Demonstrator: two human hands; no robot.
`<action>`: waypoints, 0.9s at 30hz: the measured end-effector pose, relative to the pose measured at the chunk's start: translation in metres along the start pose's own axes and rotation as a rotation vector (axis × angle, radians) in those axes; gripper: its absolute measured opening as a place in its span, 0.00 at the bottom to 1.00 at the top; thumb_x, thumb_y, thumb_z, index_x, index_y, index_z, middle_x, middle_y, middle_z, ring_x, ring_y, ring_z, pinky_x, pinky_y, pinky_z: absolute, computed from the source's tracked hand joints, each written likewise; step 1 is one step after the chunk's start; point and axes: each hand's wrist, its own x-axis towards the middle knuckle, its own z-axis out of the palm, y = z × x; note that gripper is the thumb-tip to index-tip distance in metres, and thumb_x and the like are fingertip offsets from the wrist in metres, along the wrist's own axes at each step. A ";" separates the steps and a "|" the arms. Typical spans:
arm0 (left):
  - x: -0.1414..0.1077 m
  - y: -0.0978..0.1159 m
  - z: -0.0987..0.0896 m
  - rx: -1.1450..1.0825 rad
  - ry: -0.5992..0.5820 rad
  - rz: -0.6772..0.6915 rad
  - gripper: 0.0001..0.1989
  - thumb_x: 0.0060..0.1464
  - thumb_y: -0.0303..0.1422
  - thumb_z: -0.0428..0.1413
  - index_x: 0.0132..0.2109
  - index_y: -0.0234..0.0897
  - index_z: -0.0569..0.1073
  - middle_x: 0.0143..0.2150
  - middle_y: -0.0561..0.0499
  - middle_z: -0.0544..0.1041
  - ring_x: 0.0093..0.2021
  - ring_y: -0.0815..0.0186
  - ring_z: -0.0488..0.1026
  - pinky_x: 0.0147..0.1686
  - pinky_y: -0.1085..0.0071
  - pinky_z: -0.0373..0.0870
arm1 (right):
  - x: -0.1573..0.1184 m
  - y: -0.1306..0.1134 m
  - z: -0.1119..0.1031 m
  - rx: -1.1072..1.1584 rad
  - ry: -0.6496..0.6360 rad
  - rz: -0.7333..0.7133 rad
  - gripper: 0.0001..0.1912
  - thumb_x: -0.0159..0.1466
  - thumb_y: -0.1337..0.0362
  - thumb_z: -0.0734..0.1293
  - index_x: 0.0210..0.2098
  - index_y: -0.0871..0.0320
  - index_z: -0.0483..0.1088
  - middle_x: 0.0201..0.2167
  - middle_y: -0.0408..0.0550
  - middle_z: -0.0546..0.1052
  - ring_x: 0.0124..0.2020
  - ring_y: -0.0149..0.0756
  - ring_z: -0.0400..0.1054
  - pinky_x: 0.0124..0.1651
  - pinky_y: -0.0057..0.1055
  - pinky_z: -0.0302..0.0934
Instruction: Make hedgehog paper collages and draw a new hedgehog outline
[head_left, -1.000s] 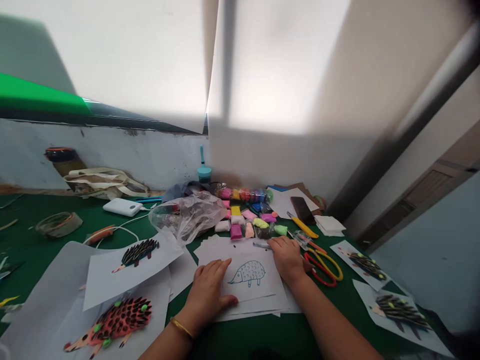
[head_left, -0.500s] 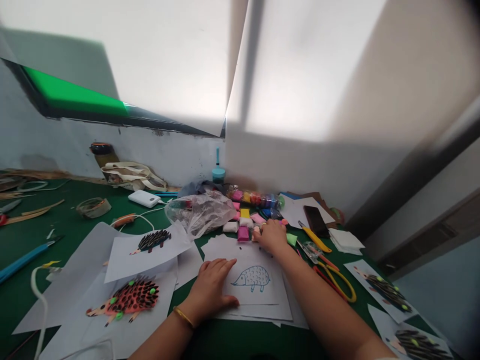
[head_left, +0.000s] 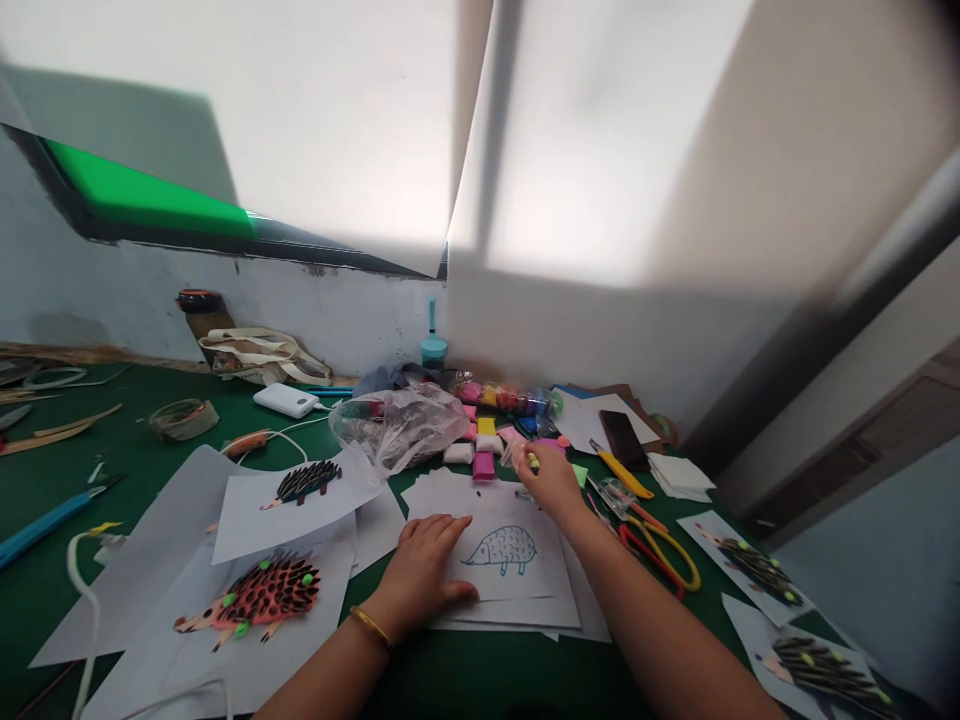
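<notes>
A blue line drawing of a hedgehog [head_left: 504, 550] lies on a stack of white paper [head_left: 525, 603] at the front centre. My left hand [head_left: 431, 565] rests on the left edge of that paper with its fingers and thumb apart. Over the far right part of the sheet is my right hand [head_left: 546, 477], its fingers pinched together on a small pale pink packet [head_left: 517, 456]. Beyond the paper sit several soft clay packets, among them a magenta one [head_left: 484, 466], a white one [head_left: 459, 453] and a yellow one [head_left: 487, 427].
Finished hedgehog pictures lie at left [head_left: 274, 590] and right [head_left: 750, 565]. Scissors [head_left: 664, 550], a yellow cutter [head_left: 624, 470] and a phone [head_left: 623, 440] are on the right. A clear plastic bag [head_left: 401, 425] stands behind, a power bank [head_left: 286, 400] left of it.
My right hand has drawn slightly back from the clay packets, with a pale pink packet now lifted at its fingertips. My left hand stays on the paper. The view has shifted slightly.
</notes>
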 end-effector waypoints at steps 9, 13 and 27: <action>0.001 0.007 -0.006 -0.096 0.311 0.090 0.19 0.55 0.44 0.57 0.53 0.46 0.74 0.57 0.47 0.72 0.58 0.53 0.66 0.58 0.53 0.61 | -0.050 -0.034 -0.024 0.365 -0.091 -0.065 0.12 0.66 0.58 0.58 0.43 0.55 0.70 0.37 0.45 0.75 0.36 0.36 0.68 0.34 0.28 0.59; 0.006 0.019 -0.012 -0.404 0.349 0.027 0.19 0.59 0.44 0.52 0.54 0.42 0.72 0.50 0.46 0.76 0.49 0.57 0.73 0.46 0.61 0.71 | -0.075 -0.055 -0.026 0.358 -0.126 -0.158 0.11 0.66 0.60 0.60 0.44 0.54 0.70 0.40 0.46 0.75 0.40 0.37 0.68 0.42 0.31 0.61; 0.022 0.020 -0.005 -0.842 0.326 -0.129 0.20 0.54 0.45 0.54 0.48 0.35 0.74 0.32 0.50 0.75 0.32 0.64 0.73 0.35 0.67 0.73 | -0.042 -0.040 -0.022 -0.111 -0.075 -0.173 0.15 0.69 0.61 0.55 0.44 0.56 0.72 0.39 0.50 0.77 0.41 0.39 0.68 0.43 0.32 0.55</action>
